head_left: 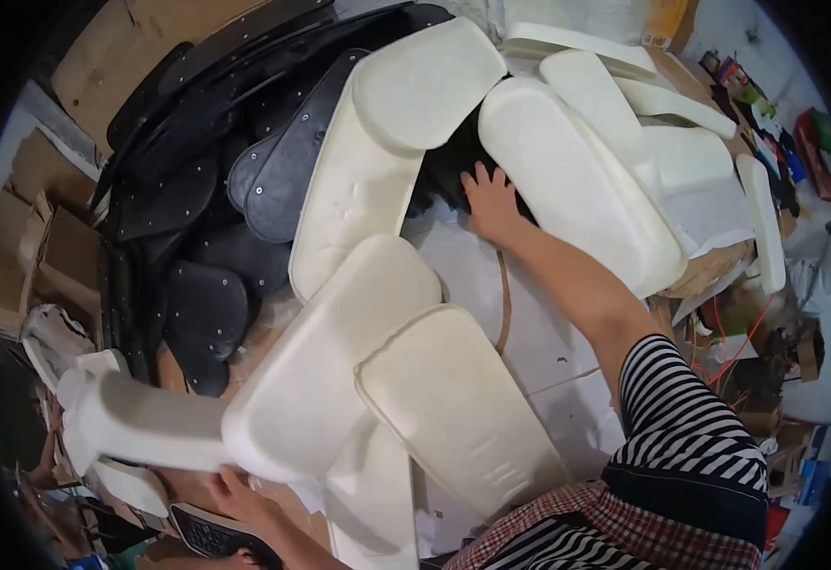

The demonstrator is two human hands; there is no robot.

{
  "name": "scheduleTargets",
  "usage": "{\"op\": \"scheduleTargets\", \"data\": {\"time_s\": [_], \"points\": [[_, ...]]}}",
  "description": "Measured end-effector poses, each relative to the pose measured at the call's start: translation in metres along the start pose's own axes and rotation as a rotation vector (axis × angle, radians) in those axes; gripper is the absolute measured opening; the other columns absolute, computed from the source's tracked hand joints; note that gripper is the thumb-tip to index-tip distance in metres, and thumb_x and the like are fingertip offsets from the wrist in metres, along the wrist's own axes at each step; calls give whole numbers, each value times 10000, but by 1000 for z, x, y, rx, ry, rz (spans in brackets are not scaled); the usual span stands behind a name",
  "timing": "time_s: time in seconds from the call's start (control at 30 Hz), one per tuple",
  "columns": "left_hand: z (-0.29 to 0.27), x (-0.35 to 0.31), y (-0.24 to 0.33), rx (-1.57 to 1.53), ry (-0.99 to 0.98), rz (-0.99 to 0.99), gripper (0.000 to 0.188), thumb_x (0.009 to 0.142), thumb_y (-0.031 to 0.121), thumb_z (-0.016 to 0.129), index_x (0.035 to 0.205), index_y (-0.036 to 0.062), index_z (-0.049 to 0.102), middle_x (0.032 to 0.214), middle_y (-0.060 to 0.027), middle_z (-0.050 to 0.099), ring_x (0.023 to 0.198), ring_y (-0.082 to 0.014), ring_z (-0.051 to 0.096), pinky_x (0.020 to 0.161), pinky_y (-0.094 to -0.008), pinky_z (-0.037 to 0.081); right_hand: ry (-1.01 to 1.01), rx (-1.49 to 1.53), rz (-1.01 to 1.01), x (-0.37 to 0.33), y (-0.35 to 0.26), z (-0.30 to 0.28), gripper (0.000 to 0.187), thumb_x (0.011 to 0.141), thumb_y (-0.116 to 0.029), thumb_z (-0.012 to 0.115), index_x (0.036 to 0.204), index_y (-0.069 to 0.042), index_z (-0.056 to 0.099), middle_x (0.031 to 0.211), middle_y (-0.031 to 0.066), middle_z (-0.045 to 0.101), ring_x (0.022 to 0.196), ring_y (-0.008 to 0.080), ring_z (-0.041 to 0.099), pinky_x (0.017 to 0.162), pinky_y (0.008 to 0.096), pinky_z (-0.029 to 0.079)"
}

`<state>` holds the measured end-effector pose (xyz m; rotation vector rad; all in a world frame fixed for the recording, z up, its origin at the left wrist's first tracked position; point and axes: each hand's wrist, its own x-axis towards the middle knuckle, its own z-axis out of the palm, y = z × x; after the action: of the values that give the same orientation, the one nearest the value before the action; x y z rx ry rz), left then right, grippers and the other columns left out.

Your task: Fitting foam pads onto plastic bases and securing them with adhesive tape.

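My right hand [493, 201] reaches forward, fingers spread, onto dark material in the gap between two pale foam cushions. To its right lies a long rounded foam cushion [572, 180]; on its left, another long foam cushion [354, 204] lies partly under a wide one [430, 81]. Low on the left, my left hand [235, 494] has its visible fingers loosely extended by the lower edge of a thick white foam cushion [335, 361]. Whether it touches that edge, I cannot tell. A flat foam piece [463, 408] with a ridged edge leans nearest my body.
Black padded pieces with metal studs [287, 176] are heaped at the far left. More foam parts [691, 157] are stacked at the right. A white foam piece [154, 418] juts out left. Cardboard boxes [64, 256] stand along the left side; orange cords [743, 347] lie right.
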<state>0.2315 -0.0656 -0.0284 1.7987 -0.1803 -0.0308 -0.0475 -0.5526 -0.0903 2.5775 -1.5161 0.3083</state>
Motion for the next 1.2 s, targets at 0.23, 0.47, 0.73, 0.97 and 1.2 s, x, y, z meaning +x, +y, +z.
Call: {"op": "scheduleTargets", "data": {"time_s": [0.23, 0.47, 0.73, 0.97, 1.2], "points": [[36, 44, 69, 127, 210, 158, 312, 907, 199, 463, 1107, -35, 514, 1062, -149, 552, 931, -235, 529, 827, -339, 425, -131, 73, -153, -37, 13, -100, 394, 682, -55, 601, 1063, 12, 527, 1047, 170, 549, 973, 373, 493, 758, 505, 463], [-12, 35, 189, 330, 445, 280, 403, 902, 274, 423, 1194, 6, 499, 1145, -162, 554, 964, -312, 545, 851, -385, 437, -20, 536, -222, -187, 15, -163, 425, 718, -77, 583, 1119, 25, 486, 1081, 189, 536, 1052, 411, 460, 910, 488, 402], [-94, -37, 264, 106, 360, 788, 473, 882, 332, 566, 1160, -47, 519, 1194, -196, 524, 1098, -264, 495, 944, -362, 388, -325, 1335, 271, -287, 42, -239, 321, 860, -182, 546, 1085, 47, 549, 944, 168, 616, 899, 275, 592, 832, 333, 458], [-94, -219, 218, 552, -312, 912, 373, 881, 122, 443, 1231, -5, 462, 1192, -135, 513, 1048, -241, 501, 869, -325, 401, -599, 1587, 357, -391, 184, -225, 344, 858, -89, 576, 1179, 32, 555, 1028, 29, 622, 929, 107, 559, 839, 255, 438], [-57, -320, 66, 395, -1148, 483, 165, 652, -62, 600, 793, 24, 598, 921, -126, 634, 855, -300, 590, 779, -358, 476, -843, 1571, 482, -453, 233, -163, 336, 804, -135, 658, 1093, 25, 595, 992, 36, 640, 916, 104, 571, 839, 256, 440]]}}
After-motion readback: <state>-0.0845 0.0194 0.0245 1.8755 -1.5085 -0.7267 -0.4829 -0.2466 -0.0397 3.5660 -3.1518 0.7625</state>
